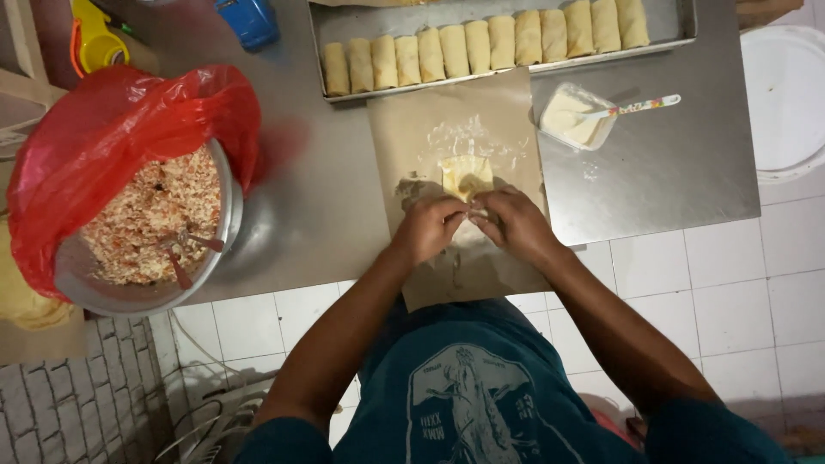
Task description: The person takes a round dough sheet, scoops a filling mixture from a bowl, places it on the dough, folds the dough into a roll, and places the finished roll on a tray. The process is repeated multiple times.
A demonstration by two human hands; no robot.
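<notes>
Hands (473, 225) fold a wrapper (467, 176) on brown paper (412, 129) atop a steel table (670, 180).

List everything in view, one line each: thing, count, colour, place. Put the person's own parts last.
wrapper: one, pale yellow, on the paper, at both hands
brown paper: one, under the wrapper
rolls: a row, pale yellow, in the tray
tray: one, metal, far edge
tub with spoon: one, clear, right of the paper
bowl: one, metal, red bag lining, chopped filling inside, left
table: one, steel
left hand: one, on the wrapper
right hand: one, on the wrapper
</notes>
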